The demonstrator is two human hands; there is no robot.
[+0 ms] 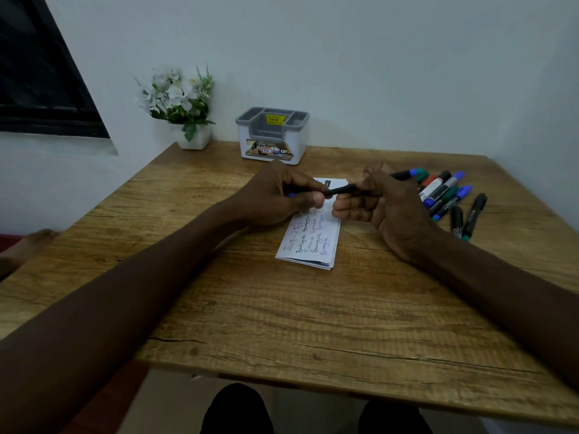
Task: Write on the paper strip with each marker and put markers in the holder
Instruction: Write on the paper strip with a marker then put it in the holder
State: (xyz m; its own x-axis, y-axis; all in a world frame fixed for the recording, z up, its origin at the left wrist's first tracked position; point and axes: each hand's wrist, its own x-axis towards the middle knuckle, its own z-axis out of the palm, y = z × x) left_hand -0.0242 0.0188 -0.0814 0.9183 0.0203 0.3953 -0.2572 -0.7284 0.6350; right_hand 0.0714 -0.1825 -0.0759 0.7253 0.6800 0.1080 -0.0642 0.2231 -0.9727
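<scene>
the marker (343, 190) lies crosswise just above the paper strip (313, 242), left hand (279, 195) curled round one end and right hand (382, 202) round the barrel, the holder (272, 136) well behind, nearer the left

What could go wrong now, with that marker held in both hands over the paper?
1. The left hand and right hand both grip the black marker right above the paper strip. If it slips or jerks, its tip might smudge the writing.
2. The loose markers lie close beside the right hand. A bump might send them rolling across the table.
</scene>
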